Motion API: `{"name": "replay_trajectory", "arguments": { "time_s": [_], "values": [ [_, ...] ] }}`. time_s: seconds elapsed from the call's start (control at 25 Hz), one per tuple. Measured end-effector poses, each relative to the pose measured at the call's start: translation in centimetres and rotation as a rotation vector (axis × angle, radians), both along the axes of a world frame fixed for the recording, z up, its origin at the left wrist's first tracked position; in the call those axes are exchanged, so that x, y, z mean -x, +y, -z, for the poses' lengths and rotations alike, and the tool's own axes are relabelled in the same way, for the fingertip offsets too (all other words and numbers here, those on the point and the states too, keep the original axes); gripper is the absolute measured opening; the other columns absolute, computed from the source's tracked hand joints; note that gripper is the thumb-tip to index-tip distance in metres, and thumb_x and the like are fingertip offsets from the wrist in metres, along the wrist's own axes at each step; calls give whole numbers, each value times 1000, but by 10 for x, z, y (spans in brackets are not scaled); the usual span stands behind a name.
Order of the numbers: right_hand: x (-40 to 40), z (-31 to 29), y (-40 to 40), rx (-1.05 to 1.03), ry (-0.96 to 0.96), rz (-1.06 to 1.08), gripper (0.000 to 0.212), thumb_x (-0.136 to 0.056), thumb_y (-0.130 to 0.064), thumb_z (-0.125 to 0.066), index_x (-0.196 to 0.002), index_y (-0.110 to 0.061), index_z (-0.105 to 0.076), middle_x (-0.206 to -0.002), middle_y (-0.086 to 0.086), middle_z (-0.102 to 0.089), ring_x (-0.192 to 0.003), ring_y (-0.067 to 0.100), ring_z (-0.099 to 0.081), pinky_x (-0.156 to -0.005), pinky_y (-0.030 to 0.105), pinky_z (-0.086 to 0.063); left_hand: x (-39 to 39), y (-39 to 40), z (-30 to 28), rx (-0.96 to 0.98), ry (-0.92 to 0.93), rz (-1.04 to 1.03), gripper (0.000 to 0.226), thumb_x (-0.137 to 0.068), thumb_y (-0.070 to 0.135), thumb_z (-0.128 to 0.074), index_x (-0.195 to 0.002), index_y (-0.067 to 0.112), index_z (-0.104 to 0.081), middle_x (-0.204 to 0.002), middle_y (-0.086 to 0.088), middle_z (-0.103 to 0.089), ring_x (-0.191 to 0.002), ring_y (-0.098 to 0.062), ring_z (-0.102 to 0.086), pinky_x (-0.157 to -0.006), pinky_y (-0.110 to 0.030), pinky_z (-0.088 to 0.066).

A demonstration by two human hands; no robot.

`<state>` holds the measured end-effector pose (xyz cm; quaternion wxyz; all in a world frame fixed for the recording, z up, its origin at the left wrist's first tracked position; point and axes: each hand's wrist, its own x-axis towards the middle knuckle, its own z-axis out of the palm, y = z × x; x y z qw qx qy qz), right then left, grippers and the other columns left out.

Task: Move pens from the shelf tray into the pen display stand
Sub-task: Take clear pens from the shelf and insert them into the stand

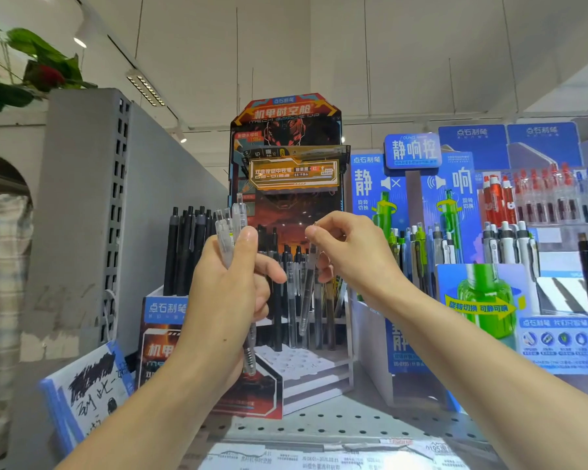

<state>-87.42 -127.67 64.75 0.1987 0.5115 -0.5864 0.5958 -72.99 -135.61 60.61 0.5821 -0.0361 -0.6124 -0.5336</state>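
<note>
- A grey perforated metal shelf (336, 424) fills the foreground, with printed paper labels lying along its front edge.
- At near left, a blue-edged white notepad (82, 398) covered in black scribbles leans on the shelf.
- The person's left hand (231, 300) is closed in a fist around a bundle of clear-barrelled pens (233, 232), their tops rising above the thumb and their tips hanging below the palm.
- The right hand (350, 252) pinches the top of a single translucent grey pen (307, 293) between thumb and forefinger, the pen hanging tip-down over the stand.
- Just behind the hands, the red-and-black cardboard pen display stand (287, 368) shows a white stepped base with round holes; several dark and clear pens stand upright in its rear rows, while the front holes are bare.
- Left of it, a blue-topped cardboard box (163, 310) holds upright black pens.
- To the right, a blue cardboard display (411, 205) carries green, white and blue pens.
- At far right, a clear rack (540, 198) holds red and white pens.
</note>
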Motion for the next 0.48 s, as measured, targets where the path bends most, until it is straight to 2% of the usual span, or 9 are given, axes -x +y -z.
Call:
{"name": "replay_trajectory", "arguments": {
  "time_s": [0.08,0.2,0.32,0.48],
  "values": [
    [-1,2,-2,-35,-1,6,15,-97,-24,-66,-86,-14,-69,-61,0,-66,-44,7,-63,-41,18,-49,0,0,-1,-27,-12,6,24,-107,27,-44,-114,6,-52,-68,-4,-67,-37,-9,-34,-35,-20,-30],
    [-3,4,-5,-65,-4,-8,15,-98,-24,-65,-87,-13,-69,-65,3,-67,-45,9,-65,-42,18,-50,-1,-1,1,11,-44,-33,20,-105,31,-48,-113,20,-62,-75,1,-72,-41,-6,-38,-38,-20,-32],
    [-3,5,-7,-104,-21,-36,15,-98,-21,-66,-90,-10,-70,-65,6,-67,-49,14,-68,-46,24,-55,-3,0,3,62,-47,-65,21,-104,38,-48,-108,28,-66,-72,4,-69,-43,-6,-36,-39,-18,-31],
    [-4,5,-8,-145,0,-30,16,-98,-21,-66,-91,-8,-71,-64,9,-70,-52,18,-70,-48,26,-57,-1,-2,1,24,-56,-28,21,-106,32,-45,-110,15,-57,-63,1,-65,-38,-8,-32,-34,-19,-27]
  ]
}}
